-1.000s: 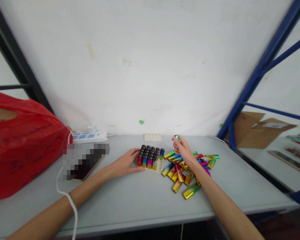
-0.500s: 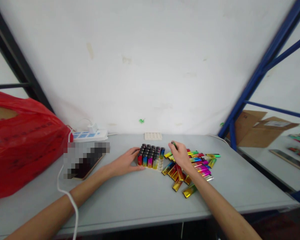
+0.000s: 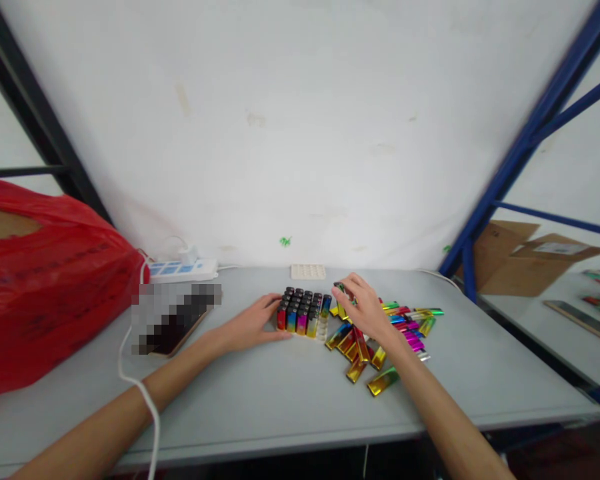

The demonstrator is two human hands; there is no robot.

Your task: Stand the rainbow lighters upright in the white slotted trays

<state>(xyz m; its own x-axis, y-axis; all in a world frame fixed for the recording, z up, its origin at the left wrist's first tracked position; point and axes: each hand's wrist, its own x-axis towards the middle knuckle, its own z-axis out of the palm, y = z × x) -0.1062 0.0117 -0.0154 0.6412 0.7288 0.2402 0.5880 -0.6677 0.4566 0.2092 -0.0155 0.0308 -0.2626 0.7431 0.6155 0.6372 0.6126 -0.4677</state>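
Several lighters [image 3: 302, 323] with black tops and shiny coloured bodies stand upright in rows in a white slotted tray [image 3: 322, 332]. Some slots at the tray's right end hold nothing. My left hand [image 3: 253, 325] grips the tray's left side, thumb along the front and fingers behind. Just right of the tray, my right hand [image 3: 363, 307] is closed on a lighter [image 3: 339, 288]; its dark top shows at the fingertips and the rest is partly hidden. Under and around that hand lies a loose pile of metallic lighters [image 3: 383, 381] in gold, red, magenta, green and blue.
A second white tray [image 3: 308, 271] lies by the wall. To the left are a phone [image 3: 180, 331], a power strip [image 3: 183, 270], a white cable [image 3: 139, 385] and a red plastic bag [image 3: 55, 287]. Blue shelf posts [image 3: 510, 160] and a cardboard box [image 3: 510, 263] stand to the right.
My right hand has turned and its fingers now stretch further over the lighter, close to the tray's right end. The left hand stays on the tray. The view has shifted slightly.
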